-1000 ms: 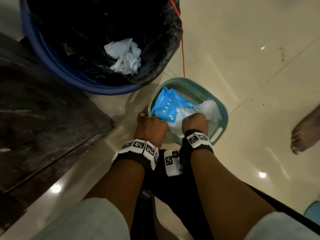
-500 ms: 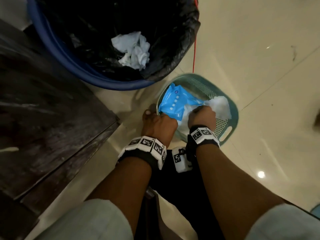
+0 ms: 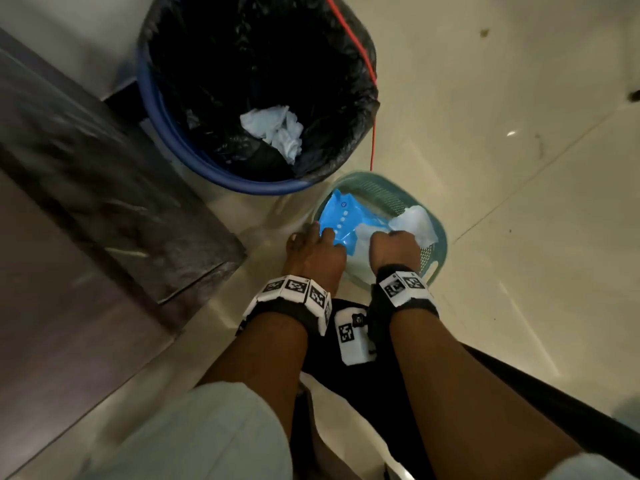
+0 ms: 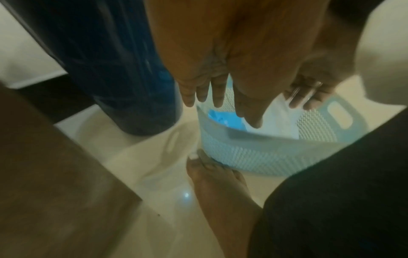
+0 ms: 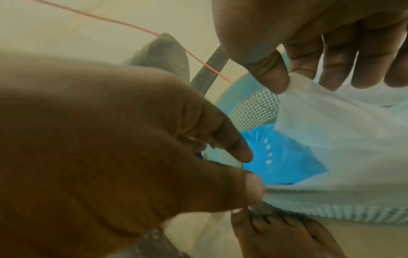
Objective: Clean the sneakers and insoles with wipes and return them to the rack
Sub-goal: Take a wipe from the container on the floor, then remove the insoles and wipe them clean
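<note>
A teal perforated basket [image 3: 437, 237] stands on the floor and holds a blue wipes pack [image 3: 341, 216]. My left hand [image 3: 313, 249] is at the basket's near-left rim. One finger lies on the wipes pack [image 5: 278, 157] and the thumb sits outside the rim, clamping them together. My right hand [image 3: 391, 245] pinches a white wipe [image 3: 417, 223] between thumb and fingers just above the pack. The wipe [image 5: 335, 125] hangs stretched from that hand [image 5: 293, 82] toward the pack. No sneakers or insoles are in view.
A blue bin [image 3: 180, 150] with a black liner stands just beyond the basket, with crumpled used wipes [image 3: 277, 131] inside. A red cord [image 3: 372, 109] runs down past it. Dark wooden furniture [image 3: 86, 188] fills the left. My bare foot [image 4: 216, 183] touches the basket [image 4: 253, 155].
Both hands stay at the basket while the head view shifts right and back. The white wipe looks drawn slightly further out of the pack.
</note>
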{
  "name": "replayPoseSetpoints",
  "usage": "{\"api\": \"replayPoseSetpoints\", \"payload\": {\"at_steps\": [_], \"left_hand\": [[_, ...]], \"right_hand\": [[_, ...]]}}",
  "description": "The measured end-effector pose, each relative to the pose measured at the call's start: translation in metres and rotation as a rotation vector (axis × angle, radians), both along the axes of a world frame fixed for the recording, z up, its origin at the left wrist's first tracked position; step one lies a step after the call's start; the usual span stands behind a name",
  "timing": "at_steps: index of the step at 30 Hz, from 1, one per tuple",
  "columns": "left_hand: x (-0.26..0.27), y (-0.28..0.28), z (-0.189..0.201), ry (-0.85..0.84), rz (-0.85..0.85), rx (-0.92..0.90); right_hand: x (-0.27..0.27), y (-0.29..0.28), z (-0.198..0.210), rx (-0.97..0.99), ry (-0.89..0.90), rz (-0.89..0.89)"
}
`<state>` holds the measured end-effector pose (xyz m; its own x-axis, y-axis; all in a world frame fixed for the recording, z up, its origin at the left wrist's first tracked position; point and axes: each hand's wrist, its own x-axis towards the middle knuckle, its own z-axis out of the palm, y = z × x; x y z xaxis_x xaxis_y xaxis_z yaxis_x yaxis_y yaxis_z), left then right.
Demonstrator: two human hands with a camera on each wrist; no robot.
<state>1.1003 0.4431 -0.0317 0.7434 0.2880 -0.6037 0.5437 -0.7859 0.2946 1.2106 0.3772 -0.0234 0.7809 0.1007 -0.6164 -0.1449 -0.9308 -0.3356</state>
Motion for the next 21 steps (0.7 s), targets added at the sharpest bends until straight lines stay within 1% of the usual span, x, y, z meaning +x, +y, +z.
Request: {"api": "replayPoseSetpoints", "payload": {"at_steps": [2, 5, 10, 13, 15, 17, 19, 21], "left_hand": [[-0.006, 0.004, 0.020, -0.019, 0.043, 0.016], [-0.015, 0.008, 0.056, -0.082, 0.119, 0.030], [-0.036, 0.004, 0.124, -0.225, 0.331, -0.051], [-0.056, -0.003, 0.164, -0.322, 0.495, -0.098], [-0.074, -0.006, 0.189, -0.371, 0.622, -0.147], [-0.094, -0.005, 0.212, -0.418, 0.723, -0.159], [-0.116, -0.004, 0.233, -0.450, 0.753, -0.117], [-0.136, -0.002, 0.252, -0.463, 0.778, -0.062]], "right_hand": [[-0.002, -0.003, 0.020, 0.049, 0.020, -0.077], [-0.010, -0.003, 0.059, 0.144, 0.071, -0.105], [-0.043, 0.007, 0.127, 0.490, 0.125, -0.326], [-0.068, 0.016, 0.162, 0.669, 0.206, -0.398], [-0.084, 0.022, 0.182, 0.733, 0.256, -0.374], [-0.103, 0.030, 0.203, 0.789, 0.277, -0.317], [-0.123, 0.036, 0.224, 0.849, 0.290, -0.285], [-0.142, 0.043, 0.242, 0.926, 0.356, -0.298]]}}
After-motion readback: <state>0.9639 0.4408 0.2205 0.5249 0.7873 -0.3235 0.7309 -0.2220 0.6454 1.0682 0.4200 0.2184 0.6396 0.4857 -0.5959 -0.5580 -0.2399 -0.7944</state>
